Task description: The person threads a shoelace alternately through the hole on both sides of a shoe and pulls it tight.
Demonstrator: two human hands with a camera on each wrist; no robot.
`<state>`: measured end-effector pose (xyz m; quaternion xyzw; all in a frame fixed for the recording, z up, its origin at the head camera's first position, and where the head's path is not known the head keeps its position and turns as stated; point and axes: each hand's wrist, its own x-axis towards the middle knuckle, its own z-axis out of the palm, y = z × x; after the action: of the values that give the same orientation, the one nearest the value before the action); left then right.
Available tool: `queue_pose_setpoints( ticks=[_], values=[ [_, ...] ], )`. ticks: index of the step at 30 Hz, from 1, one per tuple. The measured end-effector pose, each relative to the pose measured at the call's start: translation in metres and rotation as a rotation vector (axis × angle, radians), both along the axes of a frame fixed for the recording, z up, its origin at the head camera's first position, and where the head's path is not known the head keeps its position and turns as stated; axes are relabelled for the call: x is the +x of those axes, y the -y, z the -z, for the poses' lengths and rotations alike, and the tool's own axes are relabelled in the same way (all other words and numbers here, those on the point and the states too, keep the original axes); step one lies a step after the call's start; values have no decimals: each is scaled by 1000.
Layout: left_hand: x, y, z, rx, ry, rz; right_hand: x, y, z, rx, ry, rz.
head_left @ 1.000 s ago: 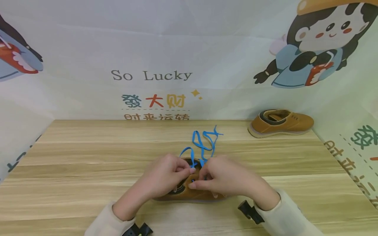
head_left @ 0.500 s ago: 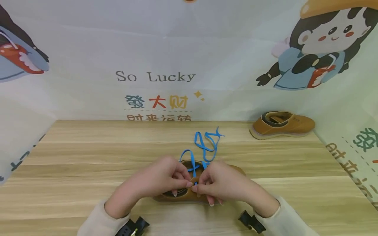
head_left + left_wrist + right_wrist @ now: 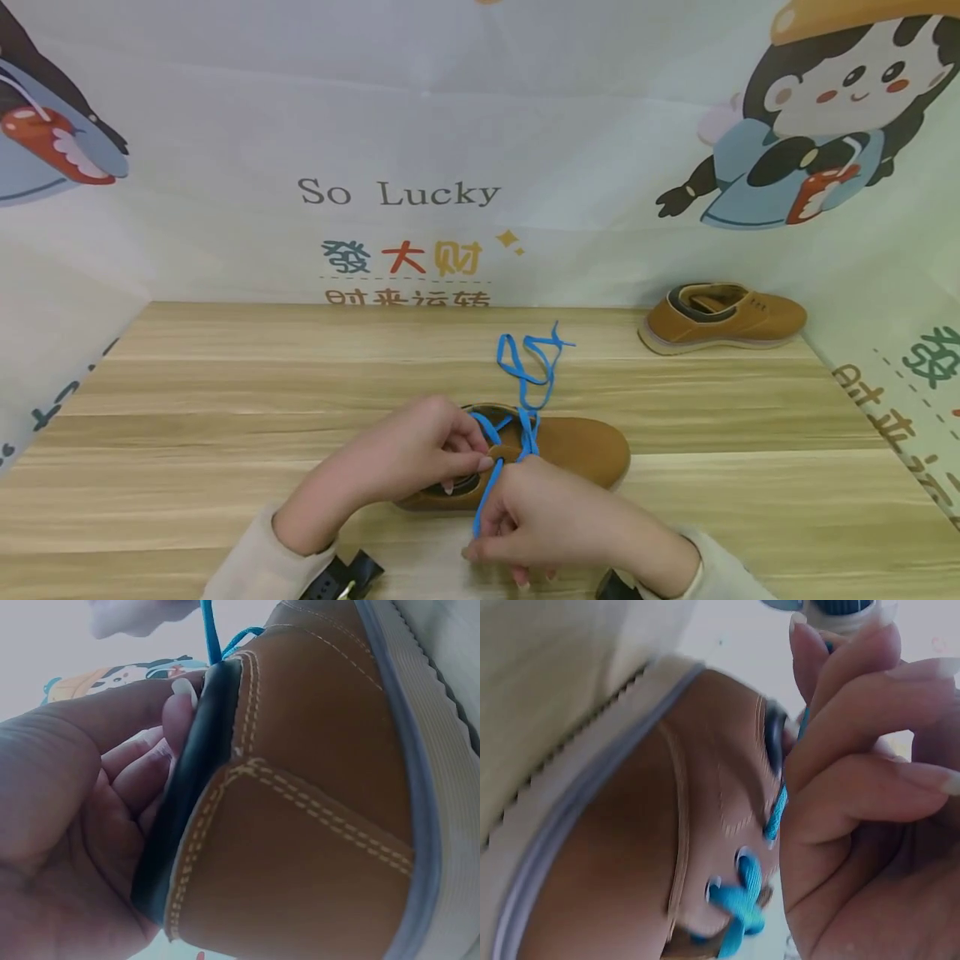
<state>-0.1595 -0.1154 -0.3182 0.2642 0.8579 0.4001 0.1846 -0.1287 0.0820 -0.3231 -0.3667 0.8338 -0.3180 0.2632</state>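
A brown shoe point(image 3: 588, 442) sits on the table with its toe to the right and a blue lace point(image 3: 487, 500) through its eyelets. My left hand point(image 3: 423, 446) grips the shoe's edge near the near-side eyelets; in the left wrist view, its fingers point(image 3: 135, 765) lie at the dark collar point(image 3: 187, 787). My right hand point(image 3: 543, 517) pinches the lace and holds it taut from an eyelet toward the near side. In the right wrist view, the lace crosses point(image 3: 742, 900) between eyelets, beside the curled right fingers point(image 3: 862, 735). The right hand hides part of the shoe's near side.
The loose remainder of the lace point(image 3: 528, 375) lies looped on the table behind the shoe. A second brown shoe point(image 3: 727, 321), with no lace visible, stands at the back right. A printed backdrop point(image 3: 405, 108) rises behind the wooden table point(image 3: 225, 375).
My right hand has moved from the eyelets toward the near side, drawing a length of lace out. The lace loop above the shoe opening has shrunk. The left hand stays by the eyelets.
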Motion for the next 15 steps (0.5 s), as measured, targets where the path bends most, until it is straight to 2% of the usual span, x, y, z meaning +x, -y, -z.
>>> queue_pose_setpoints(
  ticks=[4,10,13,15],
  values=[
    [0,0,0,2,10,-11,9,5,2,11,-127,-111],
    [1,0,-1,-4,10,-15,20,9,4,48,-155,-189],
    [1,0,-2,-2,7,-16,24,13,8,90,-264,-277],
    [1,0,-2,0,8,-21,26,15,12,96,-307,-320]
  ],
)
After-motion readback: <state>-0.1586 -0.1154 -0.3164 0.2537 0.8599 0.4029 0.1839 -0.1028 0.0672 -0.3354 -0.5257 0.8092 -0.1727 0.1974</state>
